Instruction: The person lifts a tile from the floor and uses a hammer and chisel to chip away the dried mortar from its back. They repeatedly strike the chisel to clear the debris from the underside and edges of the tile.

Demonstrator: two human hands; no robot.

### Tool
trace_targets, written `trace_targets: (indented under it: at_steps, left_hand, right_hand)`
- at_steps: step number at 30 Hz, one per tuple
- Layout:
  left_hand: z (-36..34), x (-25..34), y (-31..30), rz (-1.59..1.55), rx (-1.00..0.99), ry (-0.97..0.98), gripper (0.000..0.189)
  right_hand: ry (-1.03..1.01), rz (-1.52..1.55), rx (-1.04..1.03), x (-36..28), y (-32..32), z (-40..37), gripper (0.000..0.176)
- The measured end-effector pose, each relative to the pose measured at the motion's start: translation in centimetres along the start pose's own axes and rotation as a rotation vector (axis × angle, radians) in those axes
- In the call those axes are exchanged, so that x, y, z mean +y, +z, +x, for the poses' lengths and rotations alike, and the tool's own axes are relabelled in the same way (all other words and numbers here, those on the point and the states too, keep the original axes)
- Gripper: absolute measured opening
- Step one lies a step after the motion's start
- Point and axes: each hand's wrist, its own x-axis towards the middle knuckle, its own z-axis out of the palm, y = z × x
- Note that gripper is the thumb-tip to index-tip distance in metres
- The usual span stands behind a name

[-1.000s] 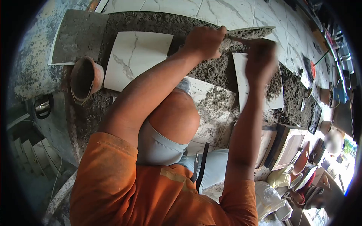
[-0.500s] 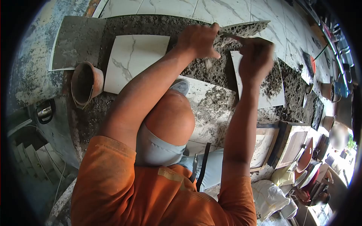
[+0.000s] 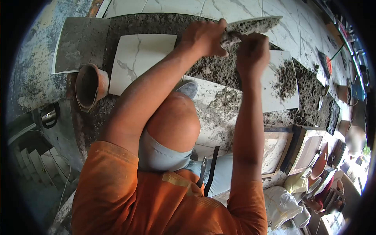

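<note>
My left hand [image 3: 203, 38] is at the left end of a tilted tile [image 3: 255, 26] whose near face is coated in grey mortar. Its fingers reach the tile's upper edge and the thumb sticks out lower down; the exact contact is partly hidden. My right hand [image 3: 253, 55] is closed around a trowel [image 3: 235, 34], whose thin metal part points left against the mortar by my left hand. Loose crumbly mortar [image 3: 213, 70] lies below both hands. To the right, a white veined tile [image 3: 274, 78] carries a patch of crumbs.
Another white tile [image 3: 143, 51] lies on the mortar bed to the left, with a mortar-stained bucket [image 3: 91, 86] beside it. Laid tiles [image 3: 235, 8] run along the far side. Wooden-framed panels [image 3: 305, 147] stand at right. My shoe [image 3: 188, 89] rests near the mortar. A person [image 3: 327, 197] is at far right.
My right hand has moved left with the trowel, closer to my left hand. The tilted tile's far edge sits slightly higher in view. My left hand stays at the tile's left end.
</note>
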Motion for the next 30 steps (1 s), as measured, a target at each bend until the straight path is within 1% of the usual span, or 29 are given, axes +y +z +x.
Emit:
trace_targets:
  at_steps: [1, 2, 4, 5, 6, 8, 9, 10, 11, 12, 13, 14, 15, 16, 18, 19, 20, 21, 23, 24, 25, 26, 28, 29, 30]
  left_hand:
    - [0.2, -0.6, 0.8, 0.015, 0.085, 0.018, 0.077]
    - [0.5, -0.4, 0.0, 0.023, 0.103, 0.024, 0.077]
    - [0.1, 0.0, -0.3, 0.04, 0.047, -0.021, 0.075]
    - [0.0, 0.3, -0.4, 0.066, 0.029, -0.03, 0.076]
    - [0.0, 0.0, -0.2, 0.065, 0.022, -0.04, 0.076]
    - [-0.2, 0.1, 0.3, 0.03, 0.043, 0.003, 0.077]
    - [-0.2, 0.3, -0.1, 0.055, 0.031, -0.006, 0.077]
    - [0.7, -1.0, 2.2, 0.021, 0.107, 0.031, 0.079]
    - [0.4, -0.8, 1.4, 0.035, 0.108, 0.037, 0.08]
    - [0.3, -0.7, 0.5, 0.056, 0.116, 0.034, 0.081]
    - [-0.1, -0.3, 0.3, 0.059, 0.109, 0.036, 0.081]
    - [-0.4, 0.5, -0.5, 0.071, 0.027, 0.003, 0.081]
    - [0.1, 0.5, -1.0, 0.091, -0.037, -0.036, 0.082]
    - [0.2, 0.1, -0.5, 0.093, -0.044, -0.05, 0.082]
    - [0.0, -0.1, 0.7, 0.064, 0.103, 0.028, 0.079]
    - [0.3, 0.0, 0.5, 0.051, -0.004, -0.021, 0.08]
    - [0.4, -0.5, 1.3, 0.031, 0.08, 0.01, 0.081]
    - [0.4, -0.7, 1.0, 0.033, 0.086, 0.01, 0.082]
    - [0.4, -0.7, 0.3, 0.046, 0.088, 0.005, 0.082]
    - [0.2, 0.1, -0.4, 0.067, 0.043, -0.036, 0.082]
    - [0.5, 0.2, -0.9, 0.091, 0.009, -0.086, 0.082]
    - [0.5, 0.1, -0.6, 0.091, 0.0, -0.099, 0.082]
    - [0.4, 0.2, -0.1, 0.054, 0.033, -0.054, 0.083]
    - [0.8, -0.6, 1.3, 0.018, 0.056, -0.051, 0.083]
    - [0.6, -0.6, 0.8, -0.008, 0.119, -0.031, 0.082]
  right_hand:
    - [-0.009, 0.004, -0.021, 0.6, 0.0, 0.0, 0.007]
    - [-0.033, 0.018, -0.036, 0.2, 0.0, 1.1, 0.006]
    - [0.047, 0.072, -0.035, -0.7, -1.6, 1.3, 0.007]
    - [0.024, 0.066, 0.03, -0.4, -2.2, 1.4, 0.008]
    - [0.12, 0.236, 0.118, -1.0, -2.7, 1.7, 0.008]
    - [0.15, 0.3, 0.063, -1.7, -2.9, 1.6, 0.008]
    - [0.106, 0.188, 0.069, -0.1, -0.6, 0.4, 0.008]
    - [0.059, 0.071, 0.08, 1.6, 1.3, -0.6, 0.007]
    - [0.16, 0.107, -0.003, 1.6, 0.4, 0.1, 0.008]
    - [0.145, 0.11, 0.01, 1.7, 0.1, 1.0, 0.008]
    - [0.184, 0.094, -0.009, 1.5, -0.5, 0.9, 0.008]
    - [0.225, 0.077, -0.032, 1.3, -1.2, 0.6, 0.009]
    - [0.168, 0.189, 0.086, 0.4, -2.1, 1.2, 0.009]
    - [0.221, 0.377, 0.182, -0.6, -3.0, 1.5, 0.008]
    - [0.294, 0.69, 0.189, -1.8, -2.8, 1.7, 0.007]
    - [0.267, 0.442, 0.131, -0.1, -0.3, 0.4, 0.007]
    - [0.238, 0.189, 0.076, 1.6, 1.5, -0.7, 0.006]
    - [0.199, 0.133, -0.028, 1.8, 0.6, 0.2, 0.008]
    - [0.179, 0.106, -0.032, 1.3, -0.7, 1.3, 0.008]
    - [0.168, 0.073, -0.057, 0.7, -1.6, 1.5, 0.008]
    - [0.197, 0.183, 0.039, 0.2, -2.7, 1.9, 0.01]
    - [0.262, 0.568, 0.131, -1.0, -3.3, 2.4, 0.01]
    - [0.348, 0.539, 0.111, 1.9, -1.0, 1.1, 0.009]
    - [0.088, -0.007, 0.011, 3.4, 2.2, 0.1, 0.008]
    - [0.164, 0.147, 0.115, 2.8, 2.8, -0.3, 0.009]
